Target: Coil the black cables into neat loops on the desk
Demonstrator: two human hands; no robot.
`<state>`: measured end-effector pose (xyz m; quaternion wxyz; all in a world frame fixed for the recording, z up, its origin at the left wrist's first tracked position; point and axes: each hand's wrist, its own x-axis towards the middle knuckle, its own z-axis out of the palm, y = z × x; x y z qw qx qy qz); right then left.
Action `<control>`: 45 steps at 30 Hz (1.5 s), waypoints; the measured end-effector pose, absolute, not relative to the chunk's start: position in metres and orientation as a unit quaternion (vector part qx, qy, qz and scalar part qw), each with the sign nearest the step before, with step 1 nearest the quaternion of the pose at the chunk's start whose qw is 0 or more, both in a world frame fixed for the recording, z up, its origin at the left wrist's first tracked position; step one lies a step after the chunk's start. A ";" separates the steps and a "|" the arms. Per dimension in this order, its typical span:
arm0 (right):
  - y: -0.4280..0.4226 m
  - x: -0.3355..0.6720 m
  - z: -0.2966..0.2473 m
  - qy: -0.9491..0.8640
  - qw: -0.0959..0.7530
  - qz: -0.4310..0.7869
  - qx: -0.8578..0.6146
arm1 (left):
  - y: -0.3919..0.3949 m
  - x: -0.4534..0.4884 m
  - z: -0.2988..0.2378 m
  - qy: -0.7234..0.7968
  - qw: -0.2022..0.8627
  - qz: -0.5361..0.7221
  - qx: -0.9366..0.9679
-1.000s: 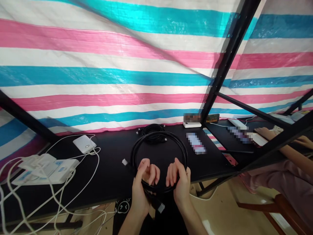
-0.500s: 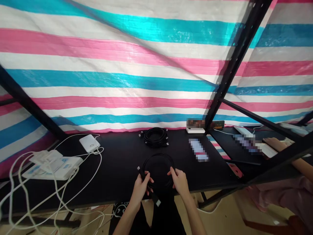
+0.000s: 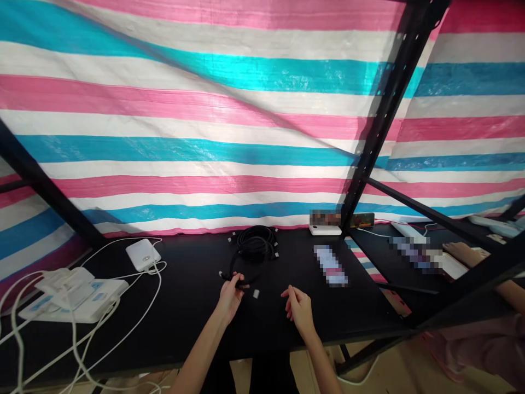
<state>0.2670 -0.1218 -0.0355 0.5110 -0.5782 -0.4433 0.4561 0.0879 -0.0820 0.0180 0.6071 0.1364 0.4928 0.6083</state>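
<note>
Pinching a black cable coil (image 3: pixel 248 280) by its near edge with the left hand (image 3: pixel 232 299), overlapping stacked coils (image 3: pixel 256 241) on the desk (image 3: pixel 164 328); holding the right hand (image 3: pixel 298 307) loosely curled, empty. Could tangle loops by snagging the white-tipped plug (image 3: pixel 256 294).

Ctr-rear on flat black tabletop (image 3: pixel 184 306), coiled black cables (image 3: pixel 257 235) lie before striped blue-pink-white plastic sheet (image 3: pixel 221 186); boxy white plastic unit (image 3: pixel 102 302) w/ looped white cords (image 3: pixel 74 329) far L, squarish white device (image 3: pixel 141 254) btwn; flat pale oblong (image 3: pixel 330 266) R, low white box (image 3: pixel 325 231) behind.
</note>
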 end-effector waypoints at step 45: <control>-0.123 0.269 -0.040 -0.448 0.492 0.426 -0.613 | -0.059 0.054 0.008 0.545 0.658 0.431 0.289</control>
